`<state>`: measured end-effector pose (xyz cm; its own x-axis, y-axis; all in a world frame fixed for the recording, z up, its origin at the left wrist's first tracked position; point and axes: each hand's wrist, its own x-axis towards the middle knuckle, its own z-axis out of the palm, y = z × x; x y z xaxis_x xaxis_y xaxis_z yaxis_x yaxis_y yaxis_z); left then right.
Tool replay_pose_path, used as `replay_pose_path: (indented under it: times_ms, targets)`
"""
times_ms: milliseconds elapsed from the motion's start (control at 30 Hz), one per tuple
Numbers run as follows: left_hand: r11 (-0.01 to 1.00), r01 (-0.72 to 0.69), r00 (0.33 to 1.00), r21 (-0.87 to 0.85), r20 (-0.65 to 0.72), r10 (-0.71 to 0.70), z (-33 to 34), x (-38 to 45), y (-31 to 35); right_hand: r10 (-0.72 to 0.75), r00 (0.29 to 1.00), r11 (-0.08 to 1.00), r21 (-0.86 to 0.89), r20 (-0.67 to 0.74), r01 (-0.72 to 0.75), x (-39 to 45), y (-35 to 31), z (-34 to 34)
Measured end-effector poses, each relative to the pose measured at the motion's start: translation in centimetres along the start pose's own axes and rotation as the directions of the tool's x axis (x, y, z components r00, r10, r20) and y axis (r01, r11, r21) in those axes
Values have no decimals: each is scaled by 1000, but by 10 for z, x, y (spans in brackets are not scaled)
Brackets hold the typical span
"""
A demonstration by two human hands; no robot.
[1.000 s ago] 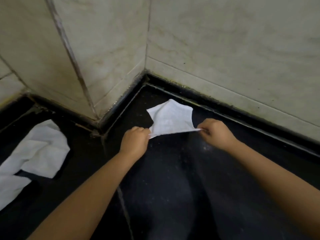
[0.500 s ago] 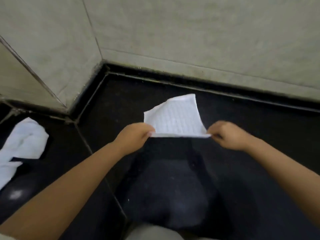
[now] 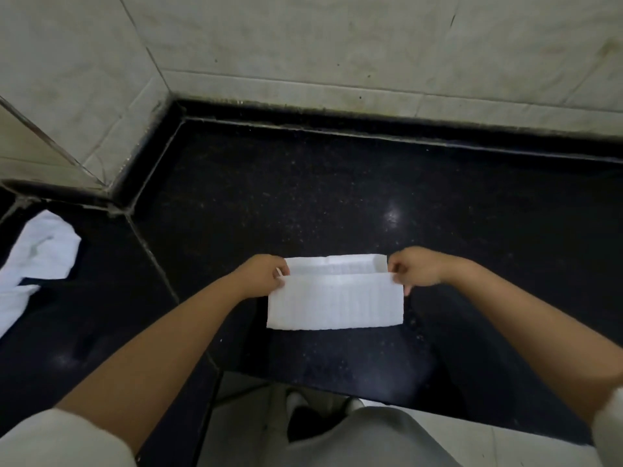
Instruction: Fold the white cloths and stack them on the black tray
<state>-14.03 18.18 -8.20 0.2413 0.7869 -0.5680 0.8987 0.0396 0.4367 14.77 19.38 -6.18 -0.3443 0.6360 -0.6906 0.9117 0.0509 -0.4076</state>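
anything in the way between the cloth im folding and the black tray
Cannot tell: no tray is distinguishable in this view. Both hands, left and right, pinch the folded cloth over the black counter.

A white cloth [image 3: 335,306] with a fine ribbed weave is folded over into a wide rectangle, its upper flap doubled toward the viewer so a narrow strip of the layer behind shows above the fold line. It is held by its two upper corners above the black speckled desk [image 3: 303,197], lower edge level. More white cloths [image 3: 37,261] lie unfolded and rumpled in a loose heap on the desk far to the left, well apart, partly cut off by the frame edge.
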Motion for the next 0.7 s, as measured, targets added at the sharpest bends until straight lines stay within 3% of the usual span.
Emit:
replay_pose_path:
  times_ms: [100, 167, 333, 500, 700]
  targets:
    - [996, 54, 982, 68, -185, -41, 1, 14, -2, 10, 960, 1000, 19, -281, -5, 21, 0, -1]
    - [992, 84, 965, 93, -255, -58, 3, 22, -5, 67, 928, 997, 47, -365, -53, 37, 2, 2]
    - [978, 116, 949, 171, -309, -59, 16, 37, -17, 209, 877, 977, 135, -432, -166, 58, 1, 20]
    - [973, 38, 942, 228, -332, 41, 21, 39, -22, 135, 837, 988, 6, -531, -156, 58, 2, 34]
    - [912, -20, 961, 409, -244, 130, 24, 31, -25, 118, 898, 980, -96, -423, -174, 54, -4, 29]
